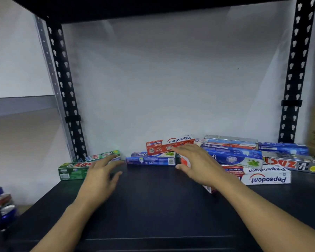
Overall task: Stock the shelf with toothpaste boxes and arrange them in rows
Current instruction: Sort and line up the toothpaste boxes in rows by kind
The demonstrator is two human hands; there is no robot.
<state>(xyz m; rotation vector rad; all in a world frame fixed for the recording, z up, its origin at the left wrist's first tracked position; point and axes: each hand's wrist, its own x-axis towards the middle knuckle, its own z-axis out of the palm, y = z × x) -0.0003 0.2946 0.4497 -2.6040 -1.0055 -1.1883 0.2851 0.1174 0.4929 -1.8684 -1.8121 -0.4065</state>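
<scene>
Beside the green box (71, 171), the left hand (98, 177) hovers, fingers spread.

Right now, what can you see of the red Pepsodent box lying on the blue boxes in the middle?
The red Pepsodent box is a long cardboard carton, red and white, print upside down. It lies slightly tilted on the blue Safi boxes by the back wall. The right hand reaches its front with straight fingertips.

The red box (164, 144) reads "Pepsodent", the blue box (140, 154) "Safi", the grey box (287, 163) "ZACT".
</scene>
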